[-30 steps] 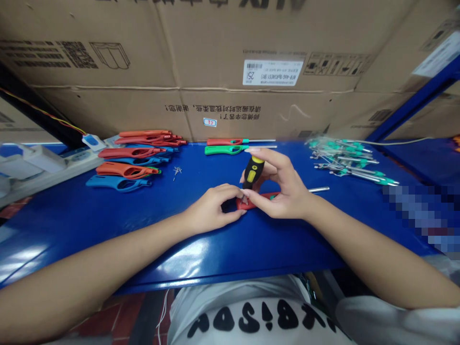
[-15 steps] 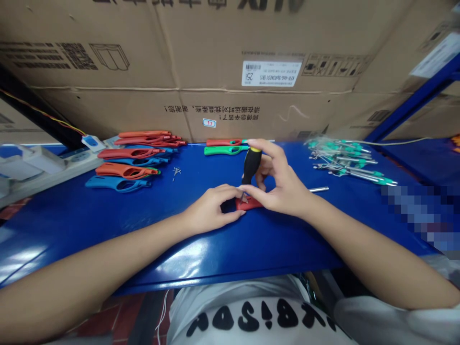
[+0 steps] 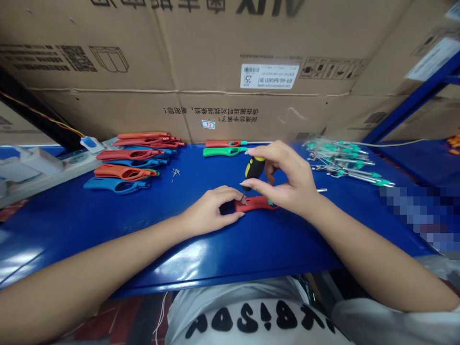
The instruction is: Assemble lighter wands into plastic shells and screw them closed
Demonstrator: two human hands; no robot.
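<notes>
In front of me a red lighter [image 3: 256, 203] lies flat on the blue table, its metal tube pointing right, partly behind my right hand. My left hand [image 3: 212, 211] pinches the lighter's left end between thumb and fingers. With my right hand [image 3: 287, 179] I grip a black and yellow screwdriver [image 3: 254, 168] by its handle. The screwdriver leans, its tip down on the lighter's left end beside my left fingertips. Whether a screw sits under the tip is too small to tell.
Several coloured lighter shells [image 3: 122, 171] are stacked at the left, with small screws [image 3: 175, 173] nearby. A red lighter [image 3: 223, 143] and a green one [image 3: 223, 152] lie at the back. Metal tubes with green parts [image 3: 354, 163] are heaped right. A power strip [image 3: 72, 165] borders the left.
The screwdriver has gone from nearly upright to leaning right, and my right hand has shifted right with its fingers on the handle. My left hand and the lighter stay in place.
</notes>
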